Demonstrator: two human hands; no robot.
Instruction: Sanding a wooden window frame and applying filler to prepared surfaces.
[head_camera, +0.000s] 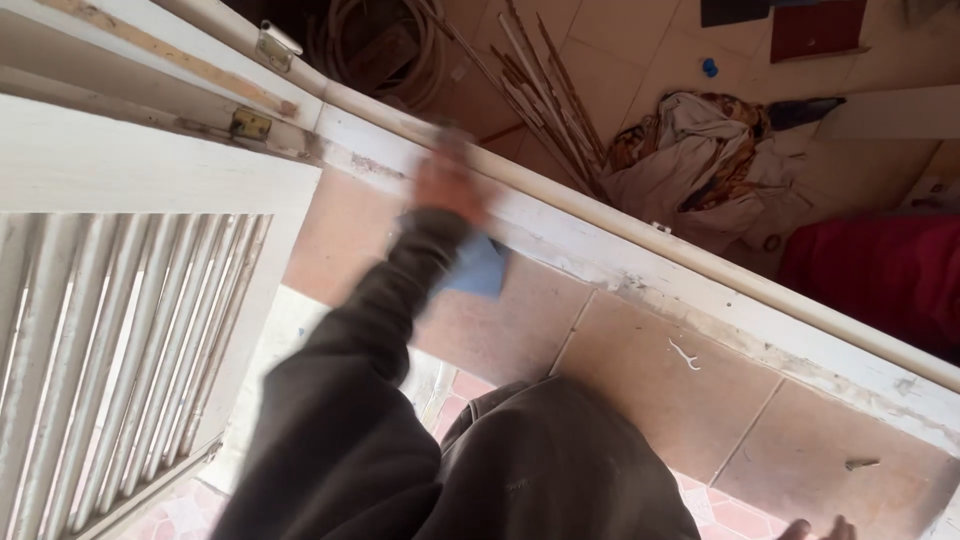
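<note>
Blurred hand (452, 185), upper centre of frame, presses on the white painted wooden frame rail (640, 262). Which hand is hard to be sure of; the dark sleeve (385, 300) runs up from lower left, so prob. the left. A blue folded sheet, abrasive paper or cloth (476, 268), sits just below the hand, at the wrist end, against the rail edge. Grip can't be told: motion blur hides the fingers, so unclear whether they clamp the sheet or just lie flat on it.

Rail's long axis runs diagonally, upper left to lower right. The hand sits on its upper-left part, near the corner with the white louvred shutter (110, 350) and a brass hinge (250, 124). Most of the rail, w/ scuffed, chipped paint, stretches away to the lower right of the hand.

Fingertips of the other hand (820, 529) barely show at the bottom edge, lower right, well apart from the sheet; state not visible.

Beyond the rail: bundle of thin sticks (545, 95), crumpled cloth pile (700, 160), tiled floor (640, 375).
</note>
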